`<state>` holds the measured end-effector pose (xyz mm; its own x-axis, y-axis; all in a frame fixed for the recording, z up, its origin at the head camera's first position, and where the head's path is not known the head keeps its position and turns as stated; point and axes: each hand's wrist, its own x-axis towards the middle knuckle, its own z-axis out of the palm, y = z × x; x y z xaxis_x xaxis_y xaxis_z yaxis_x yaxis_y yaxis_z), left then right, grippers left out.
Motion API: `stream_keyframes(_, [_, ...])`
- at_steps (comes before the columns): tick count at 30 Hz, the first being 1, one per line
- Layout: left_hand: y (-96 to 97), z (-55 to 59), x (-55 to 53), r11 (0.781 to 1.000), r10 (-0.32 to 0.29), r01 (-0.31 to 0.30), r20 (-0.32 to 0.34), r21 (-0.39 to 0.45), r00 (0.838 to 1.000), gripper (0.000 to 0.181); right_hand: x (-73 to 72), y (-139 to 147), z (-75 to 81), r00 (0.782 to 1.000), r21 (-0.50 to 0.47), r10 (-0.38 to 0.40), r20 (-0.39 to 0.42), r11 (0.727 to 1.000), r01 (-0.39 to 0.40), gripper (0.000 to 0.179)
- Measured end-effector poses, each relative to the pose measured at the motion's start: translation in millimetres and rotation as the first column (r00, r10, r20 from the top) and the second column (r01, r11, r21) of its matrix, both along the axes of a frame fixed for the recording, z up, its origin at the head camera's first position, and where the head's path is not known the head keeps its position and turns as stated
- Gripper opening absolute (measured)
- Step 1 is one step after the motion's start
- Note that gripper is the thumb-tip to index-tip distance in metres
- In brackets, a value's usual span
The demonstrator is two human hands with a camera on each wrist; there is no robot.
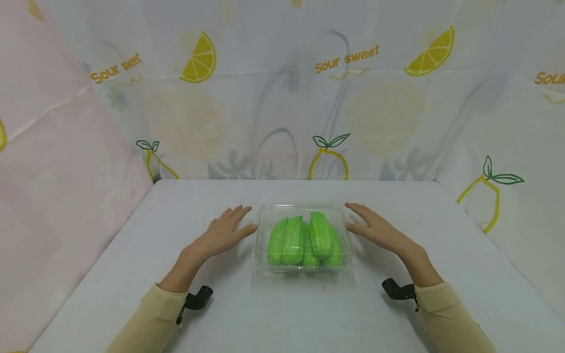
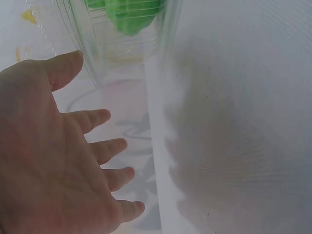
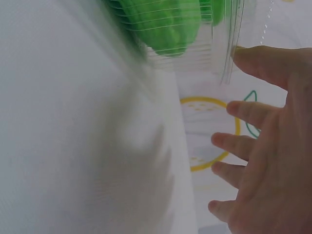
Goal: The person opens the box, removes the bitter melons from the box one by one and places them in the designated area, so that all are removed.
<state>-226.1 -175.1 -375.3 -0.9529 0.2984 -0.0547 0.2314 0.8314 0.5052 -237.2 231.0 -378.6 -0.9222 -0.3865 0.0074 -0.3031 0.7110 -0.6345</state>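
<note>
The box sits on the white table, around the middle of its width, between the two hands; it is clear plastic, shallow and roughly square, with rounded corners, shiny edges and fine horizontal ridges along its walls in both wrist views. Inside lie several bright green pieces, long and plump with lengthwise ribs, packed side by side and partly overlapping; one near the right of the middle lies over its neighbours, and glare from the plastic blurs some of their outlines. The left hand is at the box's left side, its palm turned in toward the wall, fingers straight and slightly apart, thumb held away from them and reaching nearest to the box's edge. The right hand mirrors it on the other side, fingers stretched and parted, thumb tip right by the rim; neither hand grips anything, and whether either thumb touches the plastic I cannot tell. Both forearms slant inward from the near corners in beige sleeves, a black mount at each wrist, and the hands cast soft shadows on the table; behind hangs a pale cloth printed with lemons, slices and "Sour sweet"
</note>
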Motion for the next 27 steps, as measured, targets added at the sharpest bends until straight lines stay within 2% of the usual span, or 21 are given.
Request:
stream_keyframes(4, [-1.4, -2.8, -1.5, 0.998, -0.023, 0.021, 0.027, 0.051, 0.999, 0.069, 1.5, -0.4, 0.3, 1.000, -0.027, 0.008, 0.022, 1.000, -0.007, 0.066])
stream_keyframes(10, [-2.1, -5.2, -4.4, 0.989, -0.047, 0.042, 0.033, 0.140, 0.998, 0.063, 3.8, -2.4, 2.1, 0.999, -0.053, 0.005, 0.039, 0.999, -0.003, 0.061])
stream_keyframes(16, [-2.1, -5.3, -3.8, 0.985, -0.029, 0.017, 0.070, 0.175, 0.997, 0.061, 3.0, -3.8, 0.4, 0.999, -0.090, 0.040, 0.018, 0.995, -0.038, 0.056])
stream_keyframes(19, [-2.1, -6.4, -3.6, 0.981, -0.024, 0.009, 0.077, 0.194, 0.997, 0.061, 2.6, -4.7, -0.1, 0.999, -0.131, 0.041, 0.033, 0.991, -0.036, 0.055])
stream_keyframes(23, [-1.6, -8.1, -3.7, 0.967, -0.045, 0.023, 0.081, 0.255, 0.996, 0.061, 1.5, -5.9, -0.6, 0.996, -0.205, 0.039, 0.080, 0.978, -0.022, 0.051])
stream_keyframes(27, [-1.0, -9.1, -3.8, 0.944, -0.067, 0.026, 0.113, 0.329, 0.991, 0.059, 0.3, -5.7, -2.4, 0.992, -0.271, 0.035, 0.121, 0.962, 0.000, 0.047])
